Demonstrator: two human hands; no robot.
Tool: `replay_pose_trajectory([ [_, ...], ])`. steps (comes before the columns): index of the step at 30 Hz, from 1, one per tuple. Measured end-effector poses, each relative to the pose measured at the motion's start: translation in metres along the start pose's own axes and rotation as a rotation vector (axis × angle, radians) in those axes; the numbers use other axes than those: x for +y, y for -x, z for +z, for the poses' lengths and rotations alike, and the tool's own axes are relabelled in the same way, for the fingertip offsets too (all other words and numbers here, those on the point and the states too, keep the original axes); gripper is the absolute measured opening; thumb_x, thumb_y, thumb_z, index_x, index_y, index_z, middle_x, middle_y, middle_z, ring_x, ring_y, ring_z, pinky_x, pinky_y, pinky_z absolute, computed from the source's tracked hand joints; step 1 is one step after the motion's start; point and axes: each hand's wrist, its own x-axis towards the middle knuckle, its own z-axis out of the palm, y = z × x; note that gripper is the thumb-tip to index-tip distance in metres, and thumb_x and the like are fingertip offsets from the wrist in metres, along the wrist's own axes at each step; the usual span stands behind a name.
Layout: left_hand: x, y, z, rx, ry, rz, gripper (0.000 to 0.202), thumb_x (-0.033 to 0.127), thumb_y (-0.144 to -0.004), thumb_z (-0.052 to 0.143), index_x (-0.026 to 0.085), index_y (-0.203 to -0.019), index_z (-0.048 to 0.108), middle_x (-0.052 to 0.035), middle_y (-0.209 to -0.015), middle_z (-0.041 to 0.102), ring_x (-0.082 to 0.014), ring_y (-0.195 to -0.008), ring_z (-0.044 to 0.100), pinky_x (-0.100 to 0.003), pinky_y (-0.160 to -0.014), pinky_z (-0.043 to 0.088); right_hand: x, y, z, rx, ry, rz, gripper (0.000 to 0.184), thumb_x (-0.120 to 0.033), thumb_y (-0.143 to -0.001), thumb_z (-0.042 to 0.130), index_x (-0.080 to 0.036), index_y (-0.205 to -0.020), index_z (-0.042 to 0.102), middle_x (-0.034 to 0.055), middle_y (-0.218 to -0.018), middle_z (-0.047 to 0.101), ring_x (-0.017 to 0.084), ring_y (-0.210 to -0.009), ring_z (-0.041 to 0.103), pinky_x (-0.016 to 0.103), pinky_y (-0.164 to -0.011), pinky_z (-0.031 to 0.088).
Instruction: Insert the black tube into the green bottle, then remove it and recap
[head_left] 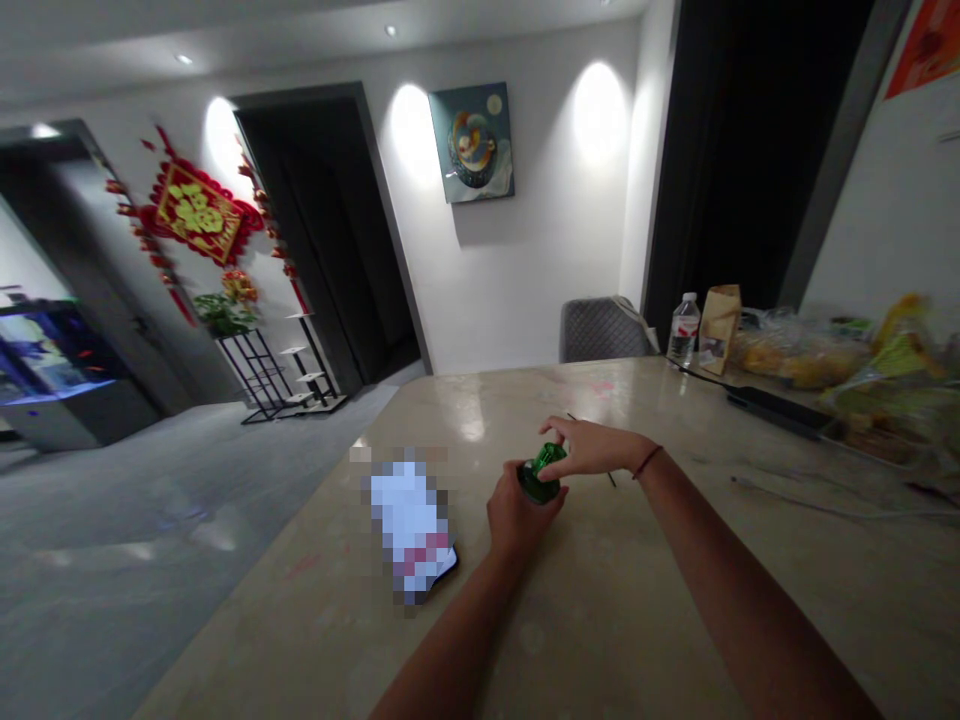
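On the near middle of the table, my left hand is wrapped round a dark green round object. My right hand comes from the right and bends its fingers over a shiny bright green piece on top of it. Thumb and fingers of the right hand grip that piece. What kind of object it is I cannot make out, and whether the two green parts are joined is hidden. A thin dark stick lies on the table, partly hidden under the right hand.
Left of my hands lies a phone, its screen blurred out. At the back right stand a water bottle, a paper bag and plastic bags. A black device and a white cable lie nearer. A grey chair stands behind.
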Motion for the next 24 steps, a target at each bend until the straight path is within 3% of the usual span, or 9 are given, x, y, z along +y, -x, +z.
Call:
replay_pose_trajectory([
  [3, -0.001, 0.000, 0.001, 0.017, -0.009, 0.015, 0.052, 0.051, -0.059, 0.063, 0.022, -0.097, 0.043, -0.0032, -0.087, 0.062, -0.0191, -0.081, 0.059, -0.026, -0.066, 0.041, -0.006, -0.002, 0.001, -0.029, 0.027, 0.104, 0.043, -0.052, -0.077, 0.042, -0.014, -0.092, 0.057, 0.0080, -0.076, 0.063, 0.013, -0.060, 0.055, 0.022, -0.055, 0.039],
  [6, -0.001, 0.000, 0.001, 0.010, -0.008, 0.020, 0.053, 0.051, -0.058, 0.063, 0.022, -0.098, 0.042, -0.0033, -0.088, 0.062, -0.0192, -0.081, 0.059, -0.026, -0.066, 0.042, -0.006, -0.003, 0.001, -0.089, 0.011, 0.126, 0.050, -0.051, -0.083, 0.029, -0.011, -0.081, 0.059, 0.0086, -0.065, 0.061, 0.011, -0.049, 0.052, 0.022, -0.048, 0.037],
  [9, -0.001, 0.000, 0.000, 0.003, -0.006, 0.017, 0.053, 0.052, -0.058, 0.063, 0.022, -0.098, 0.043, -0.0034, -0.088, 0.062, -0.0194, -0.082, 0.059, -0.027, -0.066, 0.042, -0.001, -0.002, 0.000, -0.098, -0.002, 0.086, 0.046, -0.049, -0.080, 0.036, -0.010, -0.086, 0.059, 0.0085, -0.068, 0.062, 0.012, -0.053, 0.054, 0.022, -0.050, 0.039],
  [11, -0.001, 0.000, 0.000, -0.001, 0.004, 0.006, 0.053, 0.052, -0.058, 0.062, 0.022, -0.098, 0.043, -0.0031, -0.087, 0.062, -0.0194, -0.081, 0.059, -0.027, -0.066, 0.041, 0.002, 0.000, -0.001, -0.063, 0.000, 0.032, 0.046, -0.047, -0.074, 0.048, -0.012, -0.102, 0.055, 0.0080, -0.078, 0.063, 0.014, -0.063, 0.057, 0.023, -0.057, 0.041],
  [14, -0.001, -0.001, -0.001, -0.010, 0.036, -0.014, 0.053, 0.051, -0.058, 0.063, 0.022, -0.098, 0.043, -0.0025, -0.087, 0.062, -0.0188, -0.081, 0.060, -0.026, -0.066, 0.041, 0.003, 0.000, 0.000, -0.009, 0.014, 0.030, 0.072, -0.050, -0.065, 0.058, -0.013, -0.123, 0.039, 0.0097, -0.091, 0.063, 0.019, -0.079, 0.058, 0.026, -0.068, 0.041],
  [16, -0.001, -0.001, -0.001, -0.009, 0.048, -0.014, 0.053, 0.051, -0.058, 0.063, 0.023, -0.098, 0.043, -0.0024, -0.088, 0.062, -0.0187, -0.081, 0.060, -0.026, -0.066, 0.041, 0.001, -0.002, 0.003, 0.046, 0.046, 0.101, 0.072, -0.056, -0.068, 0.052, -0.011, -0.122, 0.039, 0.0135, -0.096, 0.061, 0.022, -0.086, 0.057, 0.029, -0.072, 0.040],
  [19, -0.001, -0.001, -0.001, -0.003, 0.045, -0.016, 0.052, 0.051, -0.058, 0.063, 0.022, -0.098, 0.043, -0.0028, -0.088, 0.062, -0.0192, -0.082, 0.059, -0.026, -0.066, 0.041, -0.005, -0.006, 0.007, 0.112, 0.107, 0.144, 0.055, -0.056, -0.074, 0.043, -0.012, -0.106, 0.051, 0.0157, -0.097, 0.061, 0.025, -0.091, 0.055, 0.031, -0.075, 0.038],
  [22, 0.000, -0.001, -0.001, 0.000, 0.045, -0.037, 0.052, 0.050, -0.058, 0.063, 0.022, -0.097, 0.044, -0.0029, -0.087, 0.062, -0.0192, -0.081, 0.059, -0.026, -0.066, 0.041, -0.006, -0.005, 0.007, 0.107, 0.096, 0.093, 0.049, -0.048, -0.073, 0.050, -0.012, -0.106, 0.050, 0.0134, -0.091, 0.061, 0.023, -0.086, 0.056, 0.030, -0.072, 0.039],
  [24, 0.000, -0.001, -0.001, -0.003, 0.054, -0.032, 0.052, 0.050, -0.059, 0.063, 0.022, -0.097, 0.043, -0.0026, -0.087, 0.062, -0.0187, -0.080, 0.059, -0.026, -0.065, 0.041, -0.004, -0.002, 0.006, 0.066, 0.031, 0.033, 0.061, -0.042, -0.066, 0.058, -0.011, -0.116, 0.042, 0.0121, -0.093, 0.060, 0.020, -0.082, 0.056, 0.028, -0.069, 0.040],
])
